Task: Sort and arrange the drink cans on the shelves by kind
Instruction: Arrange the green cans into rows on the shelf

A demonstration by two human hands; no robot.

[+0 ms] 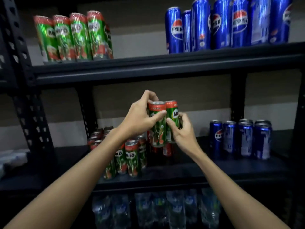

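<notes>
While two green Milo cans (162,124) are held up side by side in the air, both hands wrap around them. The left hand (140,118) curls over the left can, with its thumb across the front and its fingers over the top. The right hand (183,129) grips the right can from the side, fingers bent around it. The two cans touch each other and stand upright, in front of the middle shelf (181,172).

Just below them, more Milo cans (130,156) stand in a bunch on that shelf, with some red cans (167,150) behind. Off to the right on the same shelf stand blue Pepsi cans (241,139), well apart from the Milo ones.

On the top shelf (148,63), a row of Milo cans (74,37) stands at the left and tall Pepsi cans (227,23) stand at the right. Down on the lowest level are blurry plastic bottles (165,209).
</notes>
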